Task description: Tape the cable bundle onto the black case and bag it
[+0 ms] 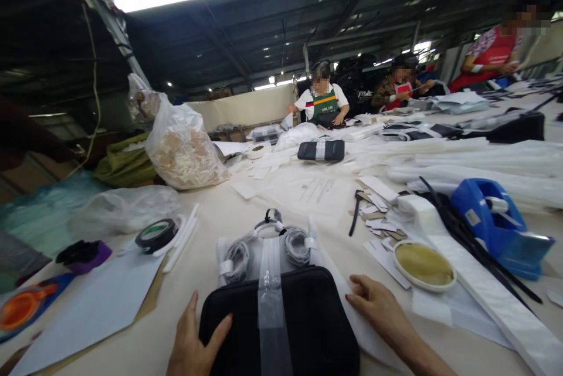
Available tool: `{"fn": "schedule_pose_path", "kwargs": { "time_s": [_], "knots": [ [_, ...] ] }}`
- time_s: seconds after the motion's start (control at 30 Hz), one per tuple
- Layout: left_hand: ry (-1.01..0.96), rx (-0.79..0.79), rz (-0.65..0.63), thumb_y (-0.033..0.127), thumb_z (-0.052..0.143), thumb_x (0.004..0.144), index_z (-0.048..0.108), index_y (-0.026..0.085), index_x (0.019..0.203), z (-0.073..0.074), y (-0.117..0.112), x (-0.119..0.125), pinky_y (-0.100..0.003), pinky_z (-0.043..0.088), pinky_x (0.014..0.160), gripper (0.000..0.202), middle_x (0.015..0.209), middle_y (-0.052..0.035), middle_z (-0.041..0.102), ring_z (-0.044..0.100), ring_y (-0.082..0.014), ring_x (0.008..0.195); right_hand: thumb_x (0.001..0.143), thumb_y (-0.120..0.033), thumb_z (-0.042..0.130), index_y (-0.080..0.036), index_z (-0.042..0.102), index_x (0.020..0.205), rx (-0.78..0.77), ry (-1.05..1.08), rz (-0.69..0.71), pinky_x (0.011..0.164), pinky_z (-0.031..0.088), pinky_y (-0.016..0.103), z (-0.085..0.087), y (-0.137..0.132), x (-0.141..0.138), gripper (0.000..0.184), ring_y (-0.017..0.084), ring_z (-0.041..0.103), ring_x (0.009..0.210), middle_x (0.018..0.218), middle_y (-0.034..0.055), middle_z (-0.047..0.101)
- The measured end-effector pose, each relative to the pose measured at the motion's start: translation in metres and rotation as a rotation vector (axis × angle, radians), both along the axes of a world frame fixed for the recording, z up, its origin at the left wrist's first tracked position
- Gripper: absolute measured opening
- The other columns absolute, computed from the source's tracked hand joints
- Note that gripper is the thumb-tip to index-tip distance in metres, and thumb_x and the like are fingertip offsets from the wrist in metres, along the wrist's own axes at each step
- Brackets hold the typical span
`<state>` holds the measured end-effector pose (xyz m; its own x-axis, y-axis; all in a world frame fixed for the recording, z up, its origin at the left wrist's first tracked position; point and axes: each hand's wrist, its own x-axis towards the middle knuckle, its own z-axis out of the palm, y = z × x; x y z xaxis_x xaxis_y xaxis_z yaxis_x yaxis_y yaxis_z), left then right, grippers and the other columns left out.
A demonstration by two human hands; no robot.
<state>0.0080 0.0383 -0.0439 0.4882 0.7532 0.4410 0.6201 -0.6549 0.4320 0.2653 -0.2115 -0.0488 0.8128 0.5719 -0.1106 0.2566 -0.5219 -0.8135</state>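
A black zip-type case point(316, 317) lies in front of me, with a translucent strip point(270, 282) running lengthwise over its middle. Behind it, bundled grey cables point(298, 246) sit in coils on a wrapped pale piece, and the strip passes over that too. My left hand point(193, 338) straddles the case's left edge, thumb on the top face and fingers along the side. Just off the right edge, my right hand point(380, 305) has its fingers loosely bent and apart, holding nothing. The case's near edge is cut off by the frame.
To the right stand a blue tape dispenser point(492, 223), a round yellowish dish point(424, 266) and a long white roll point(484, 300). Black tape point(156, 235) and a white sheet point(105, 300) lie left. Another wrapped case point(321, 150) sits farther back. Co-workers point(323, 100) sit beyond.
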Motion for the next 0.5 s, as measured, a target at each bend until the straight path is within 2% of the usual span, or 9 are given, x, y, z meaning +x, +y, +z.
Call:
{"fn": "schedule_pose_path", "kwargs": {
  "time_s": [0.1,0.17,0.23,0.33,0.4,0.5],
  "knots": [
    [0.158,0.594,-0.217,0.042,0.047,0.083,0.035,0.010,0.132,0.010,-0.009,0.014,-0.053,0.036,0.098,0.060,0.129,-0.0193,0.047,0.041,-0.0345,0.123,0.065,-0.018,0.054,-0.015,0.063,0.072,0.025,0.064,0.030,0.065,0.041,0.029,0.005,0.011,0.001,0.012,0.019,0.059,0.067,0.066,0.0028,0.063],
    [0.239,0.794,-0.389,0.032,0.044,0.086,0.041,0.014,0.129,0.020,-0.019,0.033,-0.046,0.031,0.102,0.047,0.126,-0.0139,0.052,0.042,-0.0292,0.122,0.063,-0.018,0.056,-0.016,0.061,0.067,0.049,0.120,0.030,0.061,0.038,0.026,0.004,0.015,0.001,0.006,0.016,0.055,0.063,0.061,0.0006,0.060],
    [0.243,0.849,-0.505,0.030,0.042,0.088,0.050,0.013,0.119,0.029,-0.029,0.058,-0.039,0.036,0.098,0.036,0.115,-0.0109,0.059,0.050,-0.0245,0.112,0.062,-0.018,0.056,-0.015,0.059,0.066,0.087,0.186,0.038,0.058,0.036,0.025,0.001,0.017,0.002,0.006,0.015,0.053,0.061,0.058,-0.0007,0.057],
    [0.191,0.779,-0.534,0.032,0.040,0.090,0.058,0.013,0.105,0.033,-0.037,0.089,-0.033,0.047,0.081,0.030,0.095,-0.0089,0.061,0.057,-0.0201,0.090,0.062,-0.017,0.055,-0.015,0.058,0.066,0.159,0.279,0.059,0.056,0.035,0.023,-0.004,0.019,0.003,0.006,0.013,0.051,0.059,0.058,-0.0015,0.056],
    [0.177,0.701,-0.497,0.032,0.039,0.091,0.058,0.014,0.104,0.031,-0.037,0.100,-0.032,0.050,0.073,0.029,0.090,-0.0076,0.057,0.057,-0.0188,0.083,0.059,-0.016,0.055,-0.016,0.056,0.063,0.193,0.320,0.058,0.054,0.033,0.023,-0.007,0.019,0.001,0.004,0.013,0.049,0.057,0.056,-0.0029,0.053],
    [0.198,0.618,-0.505,0.031,0.041,0.090,0.055,0.016,0.111,0.023,-0.031,0.099,-0.032,0.051,0.073,0.029,0.095,-0.0075,0.054,0.056,-0.0192,0.086,0.056,-0.015,0.056,-0.018,0.050,0.057,0.223,0.373,0.053,0.053,0.029,0.023,-0.008,0.021,-0.004,0.006,0.011,0.043,0.055,0.052,-0.0053,0.045]
  ]
}}
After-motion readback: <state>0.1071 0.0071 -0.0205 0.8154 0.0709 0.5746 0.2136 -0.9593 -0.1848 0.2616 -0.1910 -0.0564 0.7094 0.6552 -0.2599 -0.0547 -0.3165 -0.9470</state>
